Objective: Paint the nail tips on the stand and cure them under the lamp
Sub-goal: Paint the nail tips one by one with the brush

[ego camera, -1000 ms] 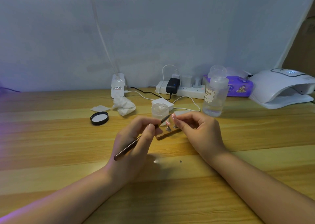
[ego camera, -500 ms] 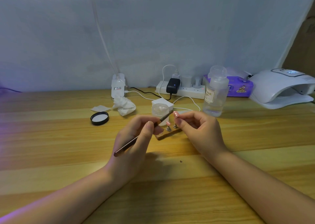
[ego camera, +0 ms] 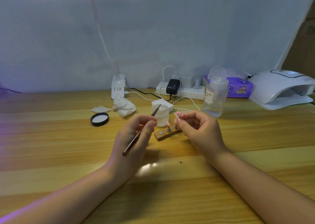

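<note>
A: What are the 2 hands doing?

B: The left hand [ego camera: 134, 138] pinches a brush [ego camera: 141, 131] — bristles over the small jar [ego camera: 161, 115]. The right hand [ego camera: 197, 130] is curled, pinching a nail tip [ego camera: 177, 115].

A: And the stand?

B: The wooden stand [ego camera: 167, 134] lies on the table [ego camera: 51, 147] between them, with 1 pink tip [ego camera: 167, 123] upright — the white lamp [ego camera: 283, 89] sits far right.
</note>
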